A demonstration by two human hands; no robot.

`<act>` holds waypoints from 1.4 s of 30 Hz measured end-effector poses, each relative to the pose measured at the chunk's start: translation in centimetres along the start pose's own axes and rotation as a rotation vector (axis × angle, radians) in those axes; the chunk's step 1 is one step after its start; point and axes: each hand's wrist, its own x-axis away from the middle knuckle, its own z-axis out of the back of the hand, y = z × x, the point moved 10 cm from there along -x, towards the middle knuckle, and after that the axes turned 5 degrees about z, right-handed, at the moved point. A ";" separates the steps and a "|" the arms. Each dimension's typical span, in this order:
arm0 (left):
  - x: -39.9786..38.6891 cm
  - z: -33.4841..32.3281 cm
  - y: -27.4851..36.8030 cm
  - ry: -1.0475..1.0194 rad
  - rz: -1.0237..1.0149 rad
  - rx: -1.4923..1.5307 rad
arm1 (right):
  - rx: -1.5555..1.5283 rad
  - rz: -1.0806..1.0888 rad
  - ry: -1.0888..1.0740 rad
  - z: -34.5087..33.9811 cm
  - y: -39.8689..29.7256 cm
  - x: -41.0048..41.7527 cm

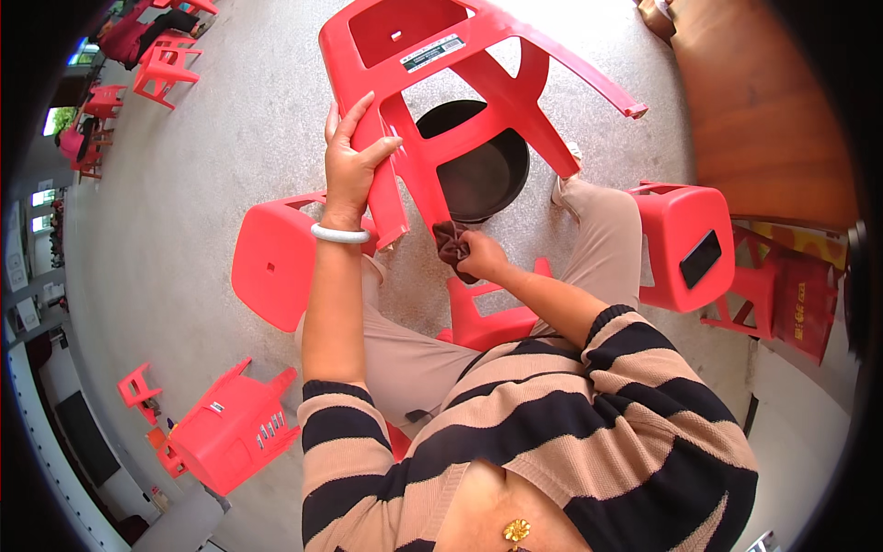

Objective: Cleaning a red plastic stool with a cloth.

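My left hand [355,162] grips one leg of a red plastic stool [386,90], which is tipped on its side in the air before me. A label with writing is stuck on the stool's side. My right hand [485,255] holds a dark brown cloth [452,246] against the foot of another of its legs. Beneath the stool, a round black basin [486,176] rests on the floor, partly hidden by the legs; whether it holds water I cannot tell.
Another red stool [272,265] stands by my left leg. On the right, a red stool [710,207] bears a smartphone [701,259]. A brown wooden surface [766,124] rises beyond it. Stacked red stools [231,428] are at lower left; a seated person [134,34] is at upper left.
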 end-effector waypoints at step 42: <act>3.3 0.7 1.3 -0.002 0.044 -0.068 | 0.901 0.142 0.152 13.6 -2.3 -13.5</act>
